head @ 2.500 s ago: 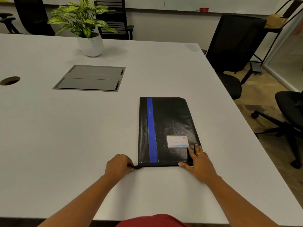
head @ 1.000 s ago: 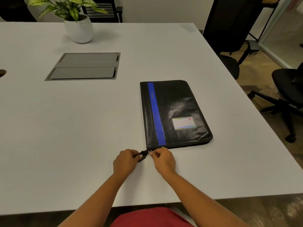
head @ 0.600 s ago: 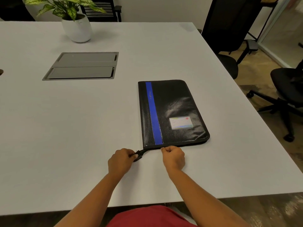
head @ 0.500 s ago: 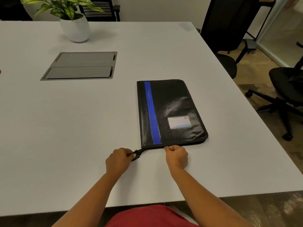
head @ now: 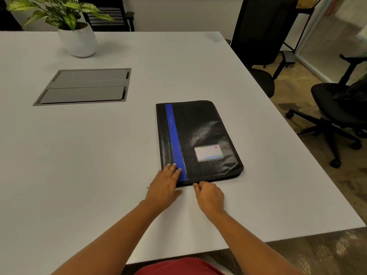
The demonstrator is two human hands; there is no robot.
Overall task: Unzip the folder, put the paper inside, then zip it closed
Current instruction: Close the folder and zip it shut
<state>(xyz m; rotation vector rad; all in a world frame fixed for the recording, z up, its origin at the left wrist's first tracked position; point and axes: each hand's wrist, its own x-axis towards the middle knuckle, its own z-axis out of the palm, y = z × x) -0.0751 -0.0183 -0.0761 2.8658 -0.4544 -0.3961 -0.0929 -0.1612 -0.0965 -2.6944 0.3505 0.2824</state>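
Note:
A black zip folder (head: 200, 132) with a blue stripe and a small label card (head: 208, 152) lies flat on the white table (head: 99, 155), near its right side. My left hand (head: 164, 187) rests flat on the folder's near-left corner, fingers spread over the stripe. My right hand (head: 209, 195) is curled into a pinch against the middle of the folder's near edge, where the zipper runs. The pull itself is hidden under its fingers. No paper is in view.
A grey recessed cable hatch (head: 83, 86) sits in the table to the far left, and a potted plant (head: 78, 41) stands behind it. The table's right edge runs close to the folder, with black office chairs (head: 337, 108) beyond it.
My left hand let go of the zipper tail strap and moved onto the folder's near-left corner. My right hand stayed pinched and slid right along the near edge.

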